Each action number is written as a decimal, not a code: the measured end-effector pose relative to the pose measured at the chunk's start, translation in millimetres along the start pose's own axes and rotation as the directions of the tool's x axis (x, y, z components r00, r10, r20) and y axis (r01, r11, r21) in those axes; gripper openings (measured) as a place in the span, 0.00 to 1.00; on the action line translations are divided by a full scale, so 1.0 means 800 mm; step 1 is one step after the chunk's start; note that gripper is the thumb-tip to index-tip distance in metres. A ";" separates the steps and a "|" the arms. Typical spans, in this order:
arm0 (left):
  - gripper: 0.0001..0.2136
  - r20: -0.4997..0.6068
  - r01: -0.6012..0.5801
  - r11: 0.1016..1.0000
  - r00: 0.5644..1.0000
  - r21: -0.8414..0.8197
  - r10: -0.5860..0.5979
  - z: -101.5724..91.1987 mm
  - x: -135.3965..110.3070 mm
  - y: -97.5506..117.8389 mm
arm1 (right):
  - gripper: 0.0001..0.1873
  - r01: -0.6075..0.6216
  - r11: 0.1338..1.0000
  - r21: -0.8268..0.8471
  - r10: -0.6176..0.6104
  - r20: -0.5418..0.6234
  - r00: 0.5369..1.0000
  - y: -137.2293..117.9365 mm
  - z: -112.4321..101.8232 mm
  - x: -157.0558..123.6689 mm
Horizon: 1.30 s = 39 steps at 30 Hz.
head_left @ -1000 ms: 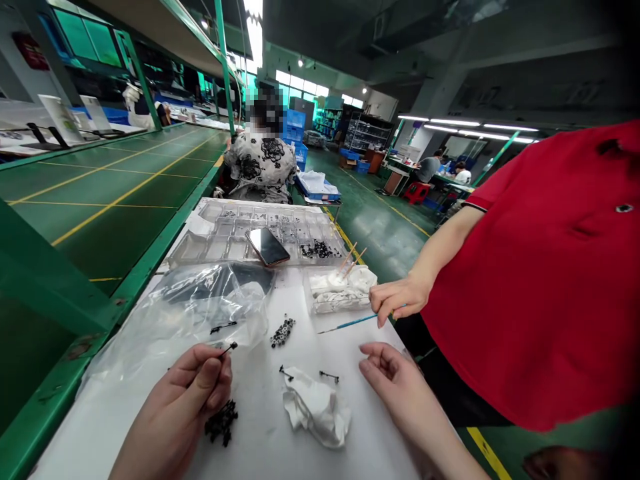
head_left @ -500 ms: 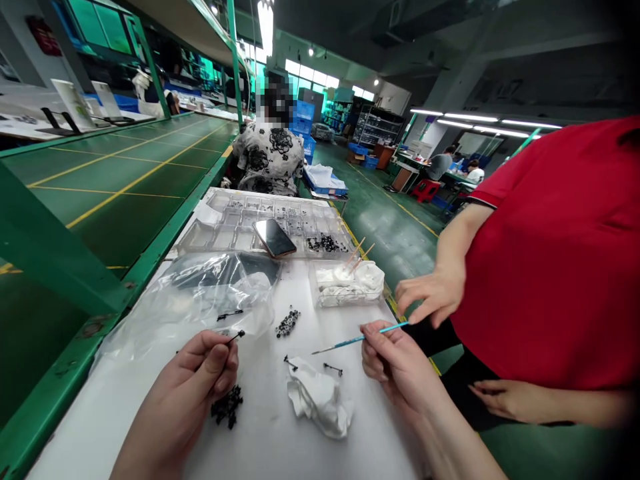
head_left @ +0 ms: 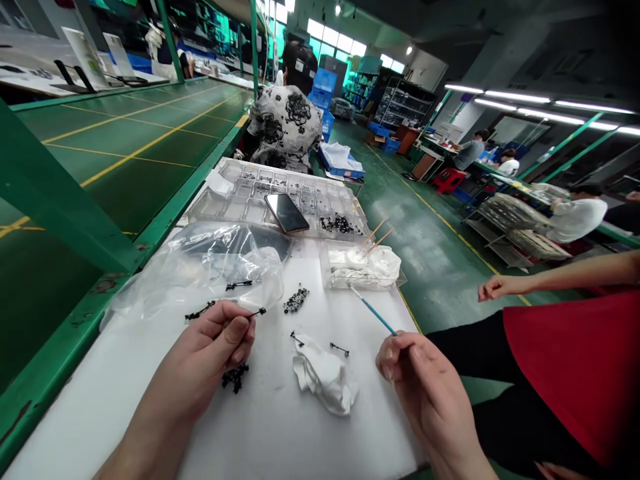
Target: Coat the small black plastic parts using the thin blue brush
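Observation:
My left hand (head_left: 220, 340) pinches a small black rod-like part (head_left: 259, 313), its knobbed end sticking out past the fingertips. In my right hand (head_left: 425, 373) is a thin blue paintbrush (head_left: 379, 315), its bristle end pointing up and left toward a clear box. Between the hands lies a crumpled white cloth (head_left: 327, 380), with one black part (head_left: 297, 339) at its top edge and another black part (head_left: 340, 349) beside it. A heap of black parts (head_left: 235, 379) sits partly hidden by my left hand. Farther up is a cluster of small ring-like pieces (head_left: 297, 300).
A clear plastic bag (head_left: 200, 267) has black parts near it. The clear box (head_left: 363, 270) holds white cloth and wooden sticks. Behind lie a phone (head_left: 287, 213) and a compartment tray (head_left: 240, 208). A person in red (head_left: 570, 360) stands at right; another sits ahead.
The brush has swung from pointing left to pointing up toward the box. The person in red has drawn back to the right, their hand away from the brush. The view has shifted.

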<state>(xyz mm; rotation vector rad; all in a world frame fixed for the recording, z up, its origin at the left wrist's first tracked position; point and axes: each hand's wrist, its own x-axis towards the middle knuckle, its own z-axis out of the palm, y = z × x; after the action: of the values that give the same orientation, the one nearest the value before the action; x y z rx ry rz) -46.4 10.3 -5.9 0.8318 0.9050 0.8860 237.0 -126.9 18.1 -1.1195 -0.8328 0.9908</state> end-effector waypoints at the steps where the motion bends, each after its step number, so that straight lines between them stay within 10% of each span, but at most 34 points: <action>1: 0.15 -0.001 0.003 1.000 1.000 0.007 -0.003 0.000 0.000 0.000 | 0.15 0.074 0.994 -0.080 -0.073 0.013 0.997 -0.001 -0.005 -0.003; 10: 0.16 0.009 0.001 0.998 1.000 0.058 -0.001 0.000 -0.001 -0.004 | 0.14 0.586 0.775 -0.237 -0.610 -0.039 0.791 -0.060 -0.011 0.043; 20: 0.13 0.097 0.051 0.988 0.993 0.145 -0.065 0.003 -0.006 -0.015 | 0.17 0.378 0.889 -0.260 -0.363 0.105 0.926 0.002 0.031 0.069; 24: 0.13 0.085 0.063 0.986 0.993 0.155 -0.077 -0.001 -0.005 -0.017 | 0.10 0.506 0.534 -0.678 -0.441 0.288 0.850 0.023 0.021 0.068; 29: 0.15 0.068 0.092 0.982 0.992 0.164 -0.104 0.003 -0.005 -0.016 | 0.24 0.557 0.221 -0.801 -0.388 0.452 0.803 0.057 -0.002 0.023; 39: 0.20 0.046 0.160 0.972 0.984 0.175 -0.170 0.018 -0.006 -0.007 | 0.14 0.524 0.287 -0.802 -0.353 0.420 0.836 0.074 -0.004 0.019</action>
<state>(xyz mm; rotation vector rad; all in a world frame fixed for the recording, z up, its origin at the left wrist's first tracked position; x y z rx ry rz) -33.5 0.5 -4.3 0.9116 0.9912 0.6416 232.9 -105.9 -39.3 -1.5678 -1.8464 0.0353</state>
